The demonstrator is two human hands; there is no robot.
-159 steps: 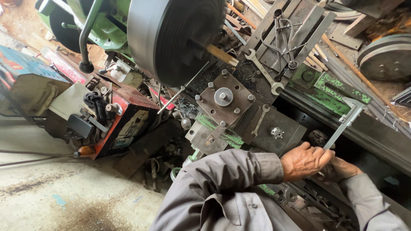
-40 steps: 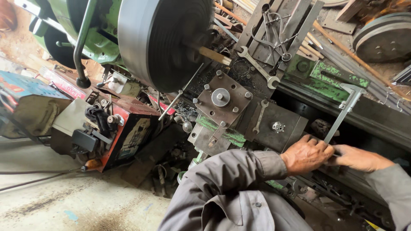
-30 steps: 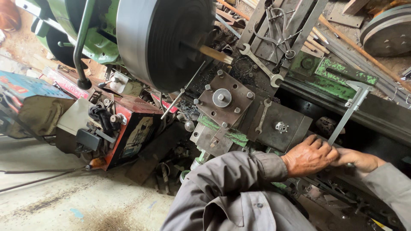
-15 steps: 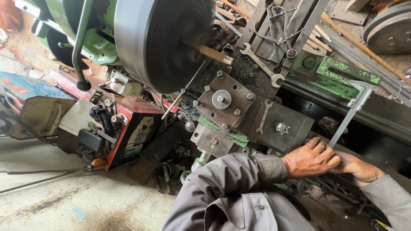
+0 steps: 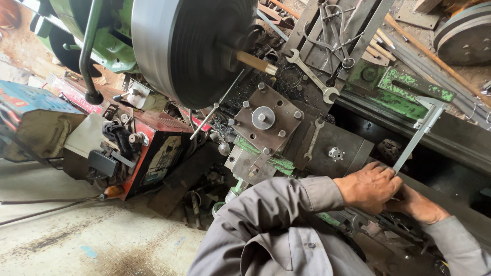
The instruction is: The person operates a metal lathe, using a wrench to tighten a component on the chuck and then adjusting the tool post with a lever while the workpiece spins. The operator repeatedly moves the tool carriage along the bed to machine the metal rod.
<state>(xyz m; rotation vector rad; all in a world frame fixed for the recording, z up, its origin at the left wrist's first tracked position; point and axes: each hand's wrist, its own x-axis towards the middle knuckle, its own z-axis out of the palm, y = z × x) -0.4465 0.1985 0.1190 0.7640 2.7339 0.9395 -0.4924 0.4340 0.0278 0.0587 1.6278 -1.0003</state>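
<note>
from the head view i am watching my left hand [image 5: 369, 187] closing around the lower end of a long metal caliper [image 5: 417, 134], fingers curled tight over its beam, while my right hand [image 5: 415, 203] is sitting just behind and under it, pressing in beside the same end; how far those right fingers are wrapping round anything i cannot tell, since the left hand is covering them. the caliper is leaning upright and tilted, its jaw end reaching up toward the dark gap along the green lathe bed [image 5: 409, 84]. i am judging the measuring as under way rather than finished: the tool is in hand and being steadied, but nothing is showing it set against a part. the square tool post [image 5: 266, 118] is standing well apart to the left, with a small spanner [image 5: 312, 140] lying beside it and the big dark chuck [image 5: 189, 46] above. what the caliper's lower end is meeting is hidden behind the hands, and the grey sleeves are cutting off the bottom edge.
</note>
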